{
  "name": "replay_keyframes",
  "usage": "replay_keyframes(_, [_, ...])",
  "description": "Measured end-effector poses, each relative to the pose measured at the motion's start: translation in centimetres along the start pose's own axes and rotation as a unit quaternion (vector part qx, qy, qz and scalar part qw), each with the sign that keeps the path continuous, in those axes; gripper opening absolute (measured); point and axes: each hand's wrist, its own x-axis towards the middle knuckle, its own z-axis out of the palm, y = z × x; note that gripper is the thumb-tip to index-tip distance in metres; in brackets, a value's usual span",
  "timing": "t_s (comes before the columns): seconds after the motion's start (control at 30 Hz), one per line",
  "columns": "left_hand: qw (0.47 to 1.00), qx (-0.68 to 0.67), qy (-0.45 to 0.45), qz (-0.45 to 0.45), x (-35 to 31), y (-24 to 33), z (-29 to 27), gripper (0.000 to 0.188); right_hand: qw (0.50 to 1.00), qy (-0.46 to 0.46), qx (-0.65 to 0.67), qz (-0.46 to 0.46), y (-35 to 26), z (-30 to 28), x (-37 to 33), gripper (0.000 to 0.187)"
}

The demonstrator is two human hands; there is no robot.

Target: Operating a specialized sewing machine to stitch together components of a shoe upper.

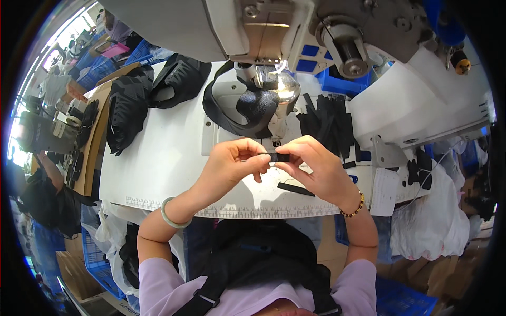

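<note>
My left hand (233, 162) and my right hand (315, 167) meet over the white sewing table (158, 163), both pinching one short black strap piece (280, 157) between thumbs and fingertips. The strap is held just in front of the sewing machine's needle area (274, 138). A black shoe upper (256, 105) is mounted under the machine head. Another black strap piece (295, 189) lies on the table below my right hand. A green bangle is on my left wrist, a bead bracelet on my right.
A pile of black strips (329, 124) lies right of the needle. Black shoe uppers (129, 108) are stacked at the table's left. The grey machine head (295, 31) overhangs the top. Blue crates (103, 68) and another person (45, 192) are at the left. White plastic bags (429, 221) hang at the right.
</note>
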Motion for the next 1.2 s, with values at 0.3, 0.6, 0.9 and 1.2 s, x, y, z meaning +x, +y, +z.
replay_keyframes(0.3, [0.977,0.079,0.139,0.142,-0.7,6.7,-1.7,0.011,0.924,0.103,0.313,0.196,-2.7,1.1,3.1,0.027])
replay_keyframes(0.6, [0.982,0.112,0.141,0.051,3.6,5.4,-2.1,0.01,0.915,0.257,0.293,0.105,-0.6,4.4,4.1,0.02])
replay_keyframes(0.9, [0.994,0.031,0.096,0.036,4.2,5.7,-3.0,0.009,0.965,0.239,0.098,0.052,0.2,4.7,3.8,0.029])
replay_keyframes(1.2, [0.997,0.008,0.067,0.033,4.5,5.6,-3.6,0.008,0.971,0.241,0.002,0.001,-0.2,4.5,3.9,0.03])
